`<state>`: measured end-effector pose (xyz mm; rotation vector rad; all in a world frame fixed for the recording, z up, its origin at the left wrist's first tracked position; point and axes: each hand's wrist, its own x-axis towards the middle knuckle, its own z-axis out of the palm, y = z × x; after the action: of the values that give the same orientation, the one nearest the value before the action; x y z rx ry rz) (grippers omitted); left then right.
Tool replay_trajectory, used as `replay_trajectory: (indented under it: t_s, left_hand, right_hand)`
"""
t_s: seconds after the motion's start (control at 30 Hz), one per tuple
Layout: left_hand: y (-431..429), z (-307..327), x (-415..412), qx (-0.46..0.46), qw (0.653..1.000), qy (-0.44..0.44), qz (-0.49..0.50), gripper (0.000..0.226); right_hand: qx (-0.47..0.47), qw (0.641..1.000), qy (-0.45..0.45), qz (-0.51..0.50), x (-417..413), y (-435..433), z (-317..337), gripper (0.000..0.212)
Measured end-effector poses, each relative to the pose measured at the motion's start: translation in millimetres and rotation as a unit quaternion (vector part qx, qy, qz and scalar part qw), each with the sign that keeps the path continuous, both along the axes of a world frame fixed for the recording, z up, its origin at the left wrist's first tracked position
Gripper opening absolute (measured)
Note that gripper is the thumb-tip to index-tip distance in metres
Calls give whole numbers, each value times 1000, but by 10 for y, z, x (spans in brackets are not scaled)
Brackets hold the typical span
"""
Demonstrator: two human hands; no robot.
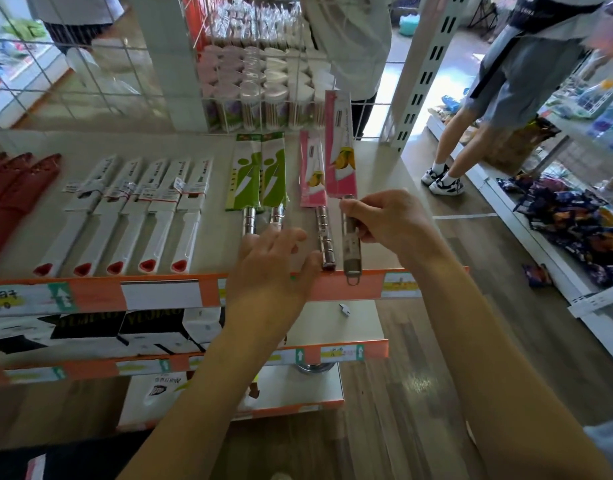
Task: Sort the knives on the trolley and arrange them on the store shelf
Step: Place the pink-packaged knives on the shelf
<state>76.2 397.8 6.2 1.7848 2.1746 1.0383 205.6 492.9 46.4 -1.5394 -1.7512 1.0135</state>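
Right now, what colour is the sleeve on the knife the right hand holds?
The sleeve on that knife is pink with yellow fruit; head view.

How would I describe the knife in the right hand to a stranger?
On the top shelf with the orange front strip, go to the right end, where two pink-sleeved knives are. It is the rightmost knife, gripped by the right hand, and only its handle ends in a loop.

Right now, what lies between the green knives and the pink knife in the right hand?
One shorter pink knife, flat on the shelf, beside the held pink knife; the head view shows it.
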Motion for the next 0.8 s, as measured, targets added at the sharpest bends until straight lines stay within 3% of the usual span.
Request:
replay_trajectory:
  t_s: [0.1,0.2,0.8]
  left_hand:
    - [-16,-196,-47,62,993,102,-22,33]
    - [-27,-361,-80,127,980,142,-49,30]
    - [32,-795,-103,264,942,203,-43,13]
  right_hand:
    - [-11,1000,-10,-9,64,74,-7,29]
    - [-23,999,-14,-19,81,129,-22,28]
    - [-48,996,-67,-22,47,311,-237,32]
